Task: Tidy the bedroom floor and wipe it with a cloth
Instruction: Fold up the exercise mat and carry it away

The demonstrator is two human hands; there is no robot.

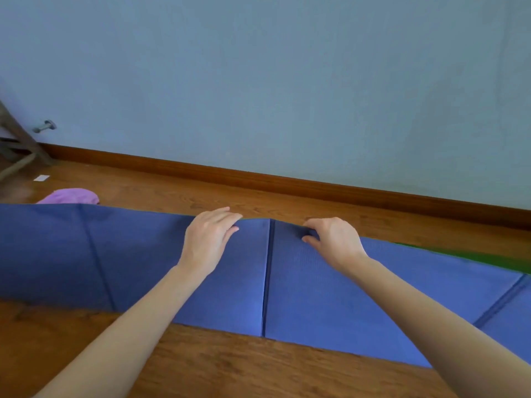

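- A wooden frame [17, 145] stands at the far left, beyond the blue mat [143, 254] and against the pale wall [258, 67]; a small metal doorstop [44, 126] juts from the wall just beside it.
- A small white slip [42, 177] lies on the wooden floor [201, 366] past the mat's far-left corner.
- A lilac cloth [71, 196] lies bunched on the floor, touching or just behind the mat's far edge at the left (its lower part is hidden by the mat).
- The blue mat stretches across the floor from left to right, creased into panels by dark fold lines.
- The left hand [208, 239] rests on the mat's far edge, left of the middle fold line, fingers bent over the rim; whether they truly grasp it I cannot tell.
- The right hand [333, 239] sits just right of that fold line, thumb on top and fingers curled round the mat's far edge, gripping it.
- A green underside [474, 258] shows along the mat's far edge at the right.
- A brown skirting board [287, 182] runs along the wall beyond the mat.
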